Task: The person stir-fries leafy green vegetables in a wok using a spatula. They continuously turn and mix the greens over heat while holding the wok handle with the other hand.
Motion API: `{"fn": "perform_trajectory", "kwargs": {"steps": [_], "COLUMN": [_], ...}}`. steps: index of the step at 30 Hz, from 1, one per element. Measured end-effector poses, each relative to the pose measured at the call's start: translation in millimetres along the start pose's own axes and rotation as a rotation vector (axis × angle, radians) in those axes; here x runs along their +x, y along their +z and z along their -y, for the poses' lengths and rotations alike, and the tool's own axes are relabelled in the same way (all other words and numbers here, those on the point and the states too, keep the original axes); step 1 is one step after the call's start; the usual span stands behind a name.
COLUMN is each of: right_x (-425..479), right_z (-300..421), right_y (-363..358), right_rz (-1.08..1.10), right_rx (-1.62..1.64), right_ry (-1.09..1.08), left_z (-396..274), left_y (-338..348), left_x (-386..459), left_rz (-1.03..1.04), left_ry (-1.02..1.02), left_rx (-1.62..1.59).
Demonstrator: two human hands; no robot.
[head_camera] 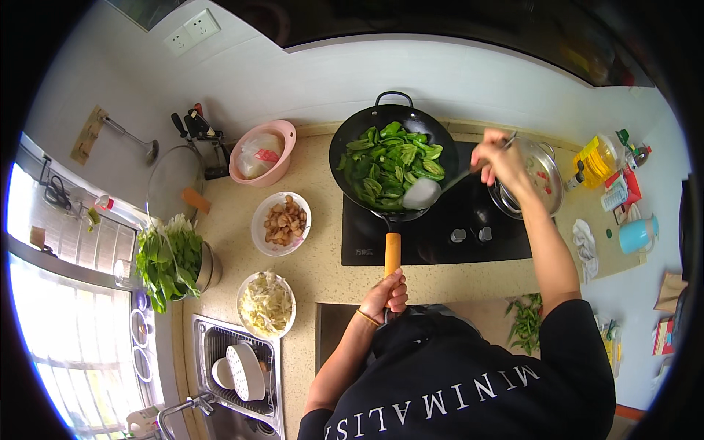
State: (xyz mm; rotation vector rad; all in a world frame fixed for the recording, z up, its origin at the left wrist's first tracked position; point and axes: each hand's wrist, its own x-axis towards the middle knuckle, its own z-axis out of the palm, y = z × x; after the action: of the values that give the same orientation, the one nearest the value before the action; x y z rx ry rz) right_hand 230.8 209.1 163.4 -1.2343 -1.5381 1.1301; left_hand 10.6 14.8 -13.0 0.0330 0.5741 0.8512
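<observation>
My left hand [385,296] is wrapped around the wooden handle [392,253] of a black wok [340,165]. Cut green peppers [385,159] fill much of the wok. In my right hand [499,159] is a metal wok spatula [421,193], its shaft slanting down to the left. The spatula's blade rests at the wok's lower right side, against the edge of the peppers. Beneath the wok is a black glass cooktop [407,247] with two knobs [471,235] near its front. My right forearm partly covers a steel pan [554,187] with a little liquid and red bits inside.
Left of the wok stand a bowl of browned meat pieces [285,221], a bowl of shredded pale vegetable [267,303] and a pink basin [283,162]. Leafy greens [168,261], a knife block [215,159] and a sink [201,330] lie further left. An oil bottle [594,159] and a blue jug [637,235] are at right.
</observation>
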Motion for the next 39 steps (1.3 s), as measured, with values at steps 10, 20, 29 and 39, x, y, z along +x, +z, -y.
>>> {"fn": "perform_trajectory", "kwargs": {"steps": [10, 20, 29, 39], "right_x": [43.0, 47.5, 41.1, 51.0], "right_z": [-12.1, 7.7, 4.0, -63.9], "right_y": [27.0, 44.4, 29.6, 41.0], "right_rz": [-0.100, -0.012, -0.011, -0.053], "right_rx": [0.126, 0.057, 0.040, 0.264], "right_ry": [-0.089, -0.105, -0.010, 0.026], "left_z": [-1.6, -1.7, -4.0, 0.0], "left_y": [2.1, 3.3, 1.7, 4.3], "left_x": [-2.1, -2.2, -2.5, -5.0], "left_rz": [-0.009, -0.023, -0.012, -0.034], "left_ry": [-0.002, 0.016, 0.008, 0.018], "left_rx": [0.011, -0.002, -0.009, -0.013]}}
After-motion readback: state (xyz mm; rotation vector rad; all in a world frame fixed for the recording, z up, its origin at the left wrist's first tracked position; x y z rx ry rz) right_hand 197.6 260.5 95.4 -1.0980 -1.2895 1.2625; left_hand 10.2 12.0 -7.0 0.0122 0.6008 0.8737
